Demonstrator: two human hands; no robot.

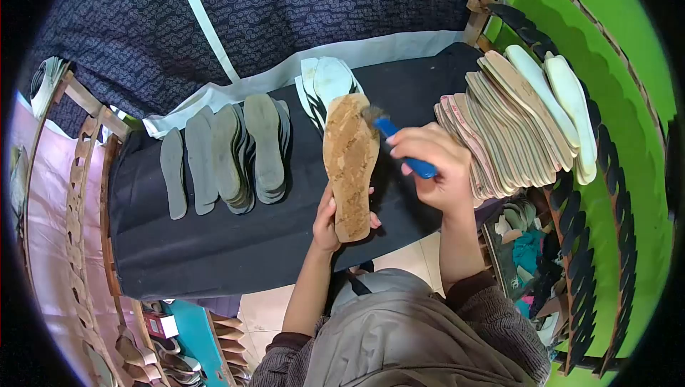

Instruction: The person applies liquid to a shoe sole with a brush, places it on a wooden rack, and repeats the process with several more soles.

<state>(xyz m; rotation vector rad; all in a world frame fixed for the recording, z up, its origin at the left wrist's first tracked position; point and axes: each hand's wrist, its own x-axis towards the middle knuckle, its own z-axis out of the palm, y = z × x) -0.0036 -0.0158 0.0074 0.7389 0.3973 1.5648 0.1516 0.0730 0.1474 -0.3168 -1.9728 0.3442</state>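
Observation:
A tan shoe insole (351,173) with darker, blotchy wet-looking patches is held up over the table's front part. My left hand (327,224) grips it near its narrow lower end, thumb on one side and fingertips showing on the other. In my right hand (437,162) is a brush (389,130) with a blue handle, its dark bristles touching the insole's upper right edge. Just behind the insole lies a pile of white insoles (330,80), partly covered by it.
Grey insoles (228,151) lie in several piles on the dark cloth-covered table (285,244) at left. A large fanned stack of pinkish-tan insoles (499,137) fills the right side, with white insoles (571,109) at its edge. Racks of dark pieces (578,266) stand along the green wall.

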